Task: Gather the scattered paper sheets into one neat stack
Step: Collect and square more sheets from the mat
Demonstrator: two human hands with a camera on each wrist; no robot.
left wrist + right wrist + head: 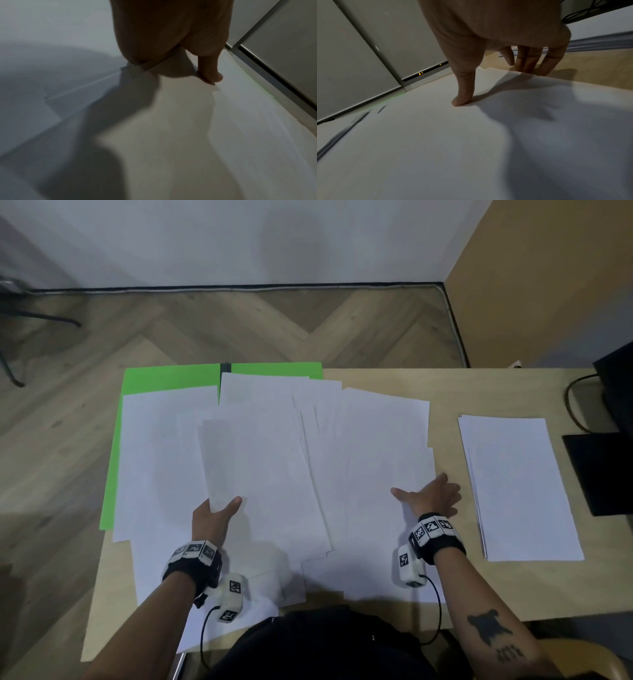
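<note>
Many paper sheets (pixel 359 474) overlap across the tabletop (pixel 479 594); left hand (pixel 212 520) pinches one sheet's (pixel 253 474) corner for lifting, right hand (pixel 431 498) lies flat, steadying the spread.

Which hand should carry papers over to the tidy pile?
Probably the right hand. It presses with spread fingers on the right edge of the scattered sheets, nearest the neat stack. The left hand pinches a sheet farther away.
</note>
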